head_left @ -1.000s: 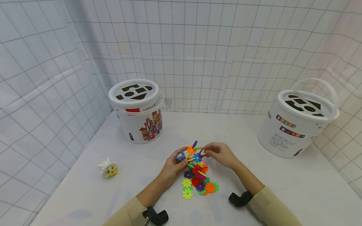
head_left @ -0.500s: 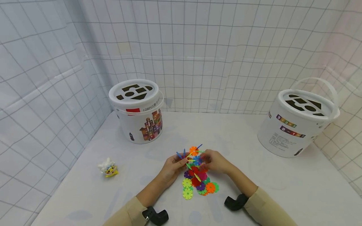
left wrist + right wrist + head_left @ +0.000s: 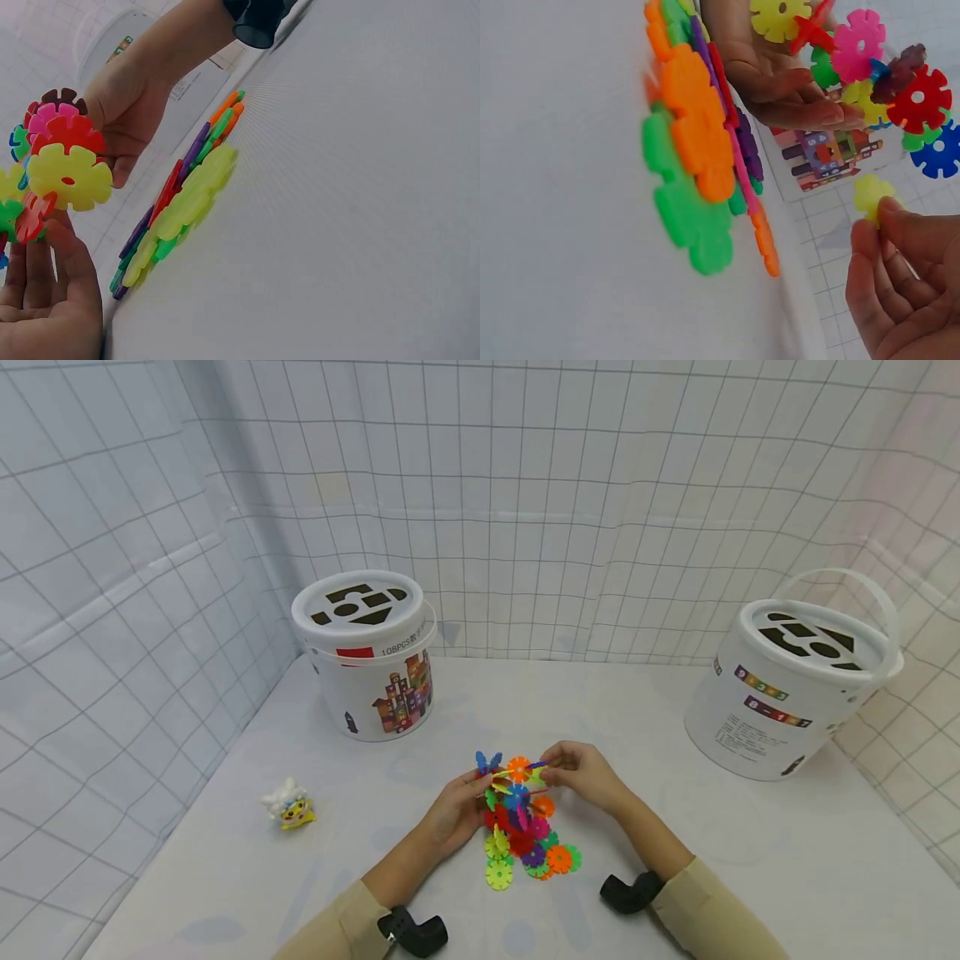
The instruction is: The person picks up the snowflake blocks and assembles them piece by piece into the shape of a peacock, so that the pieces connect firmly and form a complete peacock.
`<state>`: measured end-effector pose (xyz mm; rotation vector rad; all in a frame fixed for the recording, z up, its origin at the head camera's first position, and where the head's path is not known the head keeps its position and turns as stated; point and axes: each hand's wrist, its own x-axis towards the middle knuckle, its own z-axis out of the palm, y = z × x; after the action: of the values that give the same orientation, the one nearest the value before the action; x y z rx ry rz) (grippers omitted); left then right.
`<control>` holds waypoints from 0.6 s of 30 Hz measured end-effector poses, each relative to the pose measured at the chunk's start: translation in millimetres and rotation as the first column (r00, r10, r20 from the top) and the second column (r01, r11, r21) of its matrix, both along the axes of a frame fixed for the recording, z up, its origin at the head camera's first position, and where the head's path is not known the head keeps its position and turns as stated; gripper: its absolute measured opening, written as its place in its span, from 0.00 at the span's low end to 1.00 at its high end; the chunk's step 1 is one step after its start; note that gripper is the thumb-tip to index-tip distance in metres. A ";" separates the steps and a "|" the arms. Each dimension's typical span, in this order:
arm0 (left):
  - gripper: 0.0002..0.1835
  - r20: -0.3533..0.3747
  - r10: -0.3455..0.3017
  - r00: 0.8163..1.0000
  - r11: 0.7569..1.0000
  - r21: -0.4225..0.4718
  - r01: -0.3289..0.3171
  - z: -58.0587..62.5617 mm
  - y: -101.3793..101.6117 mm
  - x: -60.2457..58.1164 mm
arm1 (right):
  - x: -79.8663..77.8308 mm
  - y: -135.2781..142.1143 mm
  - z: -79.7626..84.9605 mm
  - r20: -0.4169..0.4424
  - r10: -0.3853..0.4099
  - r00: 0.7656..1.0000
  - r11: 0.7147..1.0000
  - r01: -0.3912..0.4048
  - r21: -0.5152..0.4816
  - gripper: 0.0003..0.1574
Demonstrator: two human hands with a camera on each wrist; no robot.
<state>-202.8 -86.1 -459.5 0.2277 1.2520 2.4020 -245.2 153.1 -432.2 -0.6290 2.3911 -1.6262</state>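
Note:
My left hand (image 3: 453,814) holds a cluster of interlocking snowflake discs (image 3: 516,795), joined at their slots in blue, orange, red, pink, green and yellow. Seen from the left wrist, its fingers (image 3: 73,259) support the cluster from below, a red disc (image 3: 36,216) right at their tips. On the cluster's other side, my right hand (image 3: 585,772) pinches a single yellow snowflake disc (image 3: 871,193) between thumb and fingertips. In the right wrist view a gap shows between this disc and the cluster (image 3: 919,99).
Loose snowflake discs (image 3: 558,859) lie in a pile on the white table just below the hands. A lidded white bucket (image 3: 367,693) stands back left, another bucket (image 3: 757,727) back right. Left of the hands sits a small white-and-yellow toy figure (image 3: 292,810). Gridded white cloth (image 3: 525,527) walls the back and sides.
The cluster has turned in my left hand, its blue pieces now standing up at the top left. My right hand dipped toward me, then rose again, and now shows a yellow disc in its pinch.

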 end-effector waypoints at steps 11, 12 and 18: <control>0.14 0.089 -0.097 0.991 0.994 0.052 0.092 1.8 0.4 2.4 | 4.4 2.8 10.9 -0.063 0.134 0.989 0.978 -0.142 -0.151 0.07; 0.14 0.093 -0.100 0.991 0.994 0.045 0.096 1.6 0.6 2.4 | 5.1 2.1 11.5 -0.071 0.142 0.987 0.978 -0.151 -0.141 0.07; 0.13 0.097 -0.070 0.993 0.995 -0.065 0.077 1.3 4.4 1.9 | 10.0 -5.7 11.3 -0.108 0.170 0.980 0.977 -0.182 -0.109 0.06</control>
<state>-200.9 -81.7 -458.2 0.1360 1.2580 2.2761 -235.2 147.4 -420.9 -0.9341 2.2407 -1.7065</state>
